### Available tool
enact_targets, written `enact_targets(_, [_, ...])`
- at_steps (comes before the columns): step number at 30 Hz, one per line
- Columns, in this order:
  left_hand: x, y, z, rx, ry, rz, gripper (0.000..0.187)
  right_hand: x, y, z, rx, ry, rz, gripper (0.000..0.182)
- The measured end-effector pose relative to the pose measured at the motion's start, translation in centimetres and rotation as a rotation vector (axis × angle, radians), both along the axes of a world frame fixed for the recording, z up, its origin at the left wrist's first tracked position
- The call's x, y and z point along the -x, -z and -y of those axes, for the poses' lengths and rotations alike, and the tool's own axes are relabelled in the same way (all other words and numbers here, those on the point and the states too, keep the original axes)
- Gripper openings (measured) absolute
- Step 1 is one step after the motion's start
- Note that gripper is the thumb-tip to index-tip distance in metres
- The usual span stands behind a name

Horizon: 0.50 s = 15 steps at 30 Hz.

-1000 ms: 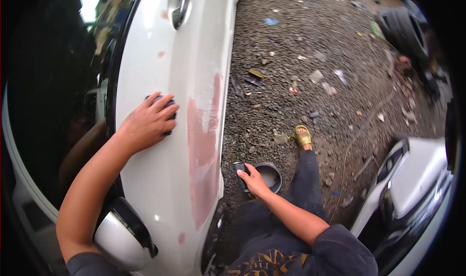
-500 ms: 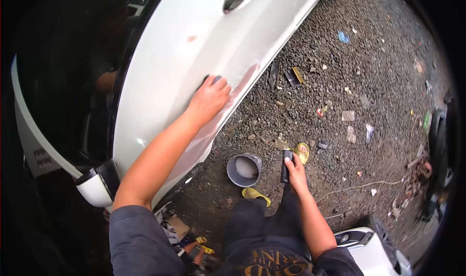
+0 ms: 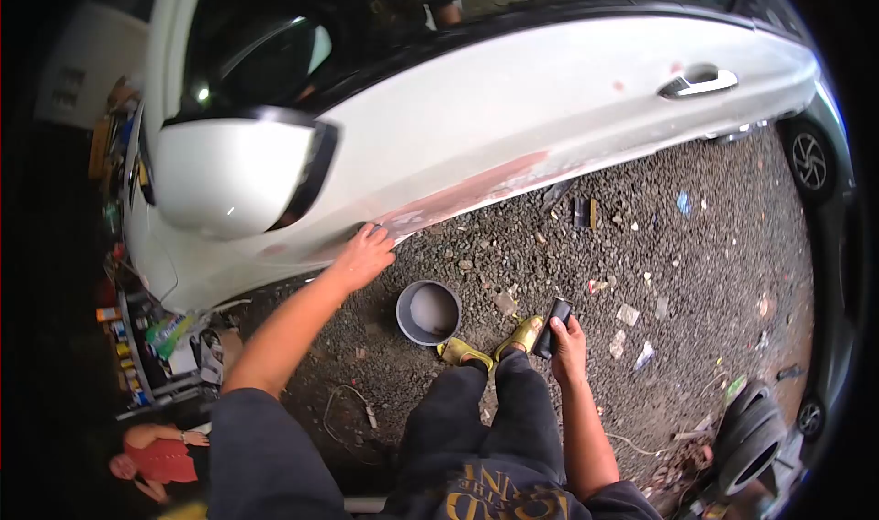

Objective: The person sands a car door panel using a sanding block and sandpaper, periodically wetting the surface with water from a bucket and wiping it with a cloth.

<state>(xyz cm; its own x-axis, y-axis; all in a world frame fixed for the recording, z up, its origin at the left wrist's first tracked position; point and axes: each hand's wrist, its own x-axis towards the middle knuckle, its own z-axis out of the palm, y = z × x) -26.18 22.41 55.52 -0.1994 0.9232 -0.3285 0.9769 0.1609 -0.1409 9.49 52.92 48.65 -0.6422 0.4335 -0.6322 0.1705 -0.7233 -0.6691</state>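
Note:
My left hand is closed against the lower side of the white car, at the front end of a reddish-brown patch. A dark edge shows at its fingertips; the fingers largely hide what they press on the panel. My right hand grips a black block, held upright over the gravel beside my knee. Between my two arms, a grey bucket with cloudy liquid stands on the ground near my yellow sandals.
The white side mirror juts out at the left. A rack with bottles and boxes stands at lower left, near a person in red. Tyres lie at lower right; another car is at the right edge.
The view has turned toward the car's mirror end. My left hand has moved along the panel from above the reddish patch to its front end. My right hand still holds the black block.

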Motion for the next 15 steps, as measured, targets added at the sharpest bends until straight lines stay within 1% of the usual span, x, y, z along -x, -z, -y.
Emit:
enact_targets(1, [-1.7,1.3,0.9,-0.062,-0.178,0.038,0.020,0.7,0.8,1.2,0.007,-0.005,0.007,0.026])
enact_targets(2, [-3.7,2.3,1.5,-0.137,-0.368,0.108,0.020,1.5,0.7,2.4,0.014,-0.025,0.017,0.026])
enact_targets(3, [-5.6,4.6,2.3,-0.282,-0.542,0.173,0.031,2.6,0.3,3.8,0.018,-0.043,0.024,0.026])
enact_targets(4, [-7.7,5.3,2.1,-0.347,-0.771,0.302,0.034,3.6,-0.8,5.2,0.040,-0.079,0.017,0.027])
enact_targets(5, [-9.4,8.7,2.7,-0.525,-0.891,0.395,0.032,4.1,-0.1,6.3,0.032,-0.145,0.020,0.039])
enact_targets(6, [-11.1,11.6,3.2,-0.725,-1.043,0.532,0.032,5.0,0.0,7.6,0.052,-0.165,0.013,0.039])
enact_targets(7, [-12.8,15.5,3.8,-0.912,-1.194,0.742,0.033,5.9,-0.1,9.3,0.075,-0.185,0.009,0.039])
enact_targets(8, [-15.2,19.6,4.1,-1.052,-1.406,0.868,0.034,6.7,-0.3,10.7,0.096,-0.215,0.009,0.038])
enact_targets(9, [-17.0,19.9,4.2,-1.026,-1.635,1.047,0.035,7.3,0.8,12.0,0.076,-0.248,-0.005,0.037])
enact_targets(10, [-18.9,20.3,4.4,-0.998,-1.759,1.034,0.037,7.8,0.9,13.4,0.091,-0.261,0.000,0.038])
enact_targets(11, [-20.4,21.2,4.6,-1.038,-1.922,1.155,0.038,8.2,1.0,14.7,0.106,-0.280,0.008,0.038])
enact_targets(12, [-22.1,23.3,5.1,-1.104,-2.020,1.154,0.041,8.4,1.4,15.7,0.093,-0.331,0.029,0.037])
enact_targets(13, [-23.3,24.0,5.2,-1.152,-2.101,1.178,0.043,8.8,2.2,16.3,0.077,-0.388,0.046,0.037])
enact_targets(14, [-23.6,21.9,5.2,-1.175,-2.180,1.123,0.046,8.9,3.8,16.9,0.080,-0.438,0.018,0.038])
enact_targets(15, [-23.2,20.4,5.5,-1.045,-2.369,1.196,0.050,9.4,4.4,17.5,0.082,-0.508,0.038,0.037])
